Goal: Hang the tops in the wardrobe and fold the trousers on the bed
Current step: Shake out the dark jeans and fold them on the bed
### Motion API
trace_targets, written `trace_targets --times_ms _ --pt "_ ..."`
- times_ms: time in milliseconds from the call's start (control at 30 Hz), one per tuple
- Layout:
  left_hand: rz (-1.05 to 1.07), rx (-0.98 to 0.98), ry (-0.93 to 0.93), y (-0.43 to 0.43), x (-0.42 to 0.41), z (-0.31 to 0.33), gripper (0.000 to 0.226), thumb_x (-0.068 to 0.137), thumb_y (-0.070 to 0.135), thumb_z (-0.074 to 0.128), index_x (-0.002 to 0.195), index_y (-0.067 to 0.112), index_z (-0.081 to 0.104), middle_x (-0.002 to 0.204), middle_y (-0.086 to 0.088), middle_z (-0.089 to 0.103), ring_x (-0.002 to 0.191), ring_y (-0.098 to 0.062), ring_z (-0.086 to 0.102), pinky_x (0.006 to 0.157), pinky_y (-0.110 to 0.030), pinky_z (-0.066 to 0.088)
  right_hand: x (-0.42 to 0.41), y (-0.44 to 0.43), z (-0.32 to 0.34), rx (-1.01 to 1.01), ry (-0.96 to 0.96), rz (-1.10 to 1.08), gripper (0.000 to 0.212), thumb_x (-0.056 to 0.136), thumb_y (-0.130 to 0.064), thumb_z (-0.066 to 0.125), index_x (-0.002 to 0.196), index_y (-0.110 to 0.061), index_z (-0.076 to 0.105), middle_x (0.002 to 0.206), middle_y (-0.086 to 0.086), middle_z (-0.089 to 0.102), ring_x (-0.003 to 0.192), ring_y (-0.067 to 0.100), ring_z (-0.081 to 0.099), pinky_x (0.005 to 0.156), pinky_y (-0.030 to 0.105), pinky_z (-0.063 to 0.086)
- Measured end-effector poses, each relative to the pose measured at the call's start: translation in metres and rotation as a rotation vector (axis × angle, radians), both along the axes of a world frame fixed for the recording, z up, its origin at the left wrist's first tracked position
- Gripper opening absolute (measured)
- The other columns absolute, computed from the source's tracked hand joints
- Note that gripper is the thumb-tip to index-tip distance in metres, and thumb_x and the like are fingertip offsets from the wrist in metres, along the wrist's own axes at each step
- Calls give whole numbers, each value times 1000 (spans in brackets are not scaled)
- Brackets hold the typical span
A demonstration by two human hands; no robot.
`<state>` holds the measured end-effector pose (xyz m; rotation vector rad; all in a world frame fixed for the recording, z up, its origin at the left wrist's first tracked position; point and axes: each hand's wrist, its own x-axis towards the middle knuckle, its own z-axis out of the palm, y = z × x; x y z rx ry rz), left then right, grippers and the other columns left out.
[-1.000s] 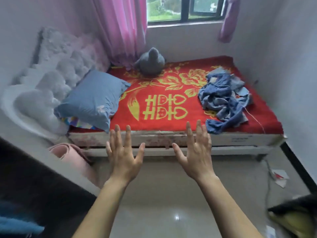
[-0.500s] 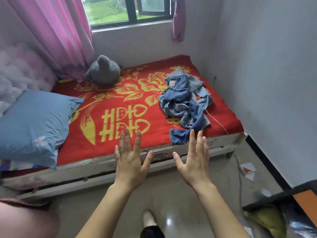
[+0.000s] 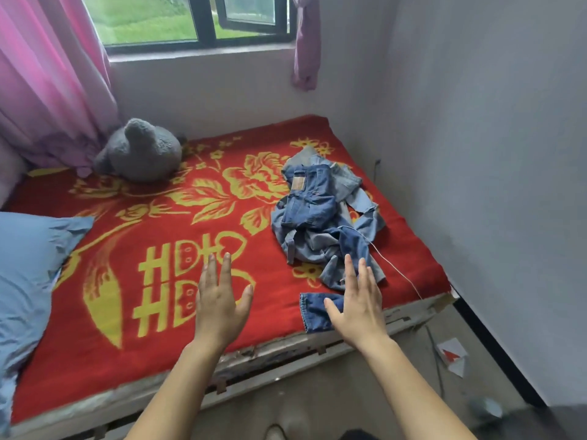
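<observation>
Two hands hung released, grasping nothing: left hand (image 3: 219,308) over yellow double-happiness characters (image 3: 178,281) on the red blanket (image 3: 127,217), right hand (image 3: 360,308) over the jeans (image 3: 313,206), whose tan patch (image 3: 299,183) was unreadable.

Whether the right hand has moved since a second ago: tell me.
Yes. The right hand went forward past the bed's front edge, now over the jeans.

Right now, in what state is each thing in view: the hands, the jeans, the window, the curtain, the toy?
Left hand, open, holds nothing.
Right hand, open, over a jeans leg; contact unclear.
Jeans, unfolded, in a crumpled heap on the bed.
Window, right pane looks ajar.
Curtain, drawn to the side.
Plush toy, lying by the curtain.
</observation>
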<state>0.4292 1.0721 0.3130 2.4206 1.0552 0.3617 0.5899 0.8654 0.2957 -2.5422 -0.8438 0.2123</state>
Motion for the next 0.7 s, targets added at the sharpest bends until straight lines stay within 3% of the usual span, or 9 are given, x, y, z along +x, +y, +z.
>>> trace_targets --times_ms 400,500,567,633,700 --pt "-64 -309 273 61 180 -85 73 96 40 54 156 22 16 164 -5 7 151 -21 1 120 -42 13 162 56 -98 -185 409 -91 88 94 -40 59 158 -21 2 164 16 -5 151 33 4 120 43 15" --pt "-31 -395 356 77 229 -96 69 96 38 54 154 17 22 161 -7 22 149 -22 15 120 -38 19 221 82 -117 -220 466 -59 84 95 -40 57 158 -20 5 164 17 -1 150 34 7 118 45 18" --pt "41 -491 370 86 263 -100 65 97 35 54 153 15 27 156 -5 32 140 -22 35 110 -34 35 258 100 -130 -237 511 -36 81 95 -38 55 157 -20 6 164 17 -1 150 34 8 118 46 19" --pt "184 -620 305 95 298 -108 58 96 33 57 148 18 36 150 -3 41 125 -18 47 92 -28 46 294 121 -145 -249 536 -4 78 96 -34 53 157 -20 7 164 16 -2 150 33 8 118 47 21" --pt "337 -755 212 105 332 -125 51 94 31 60 141 19 45 140 -4 50 118 -17 52 92 -32 47 326 142 -161 -269 549 38 73 97 -32 52 157 -21 11 164 16 -1 150 34 9 117 47 22"
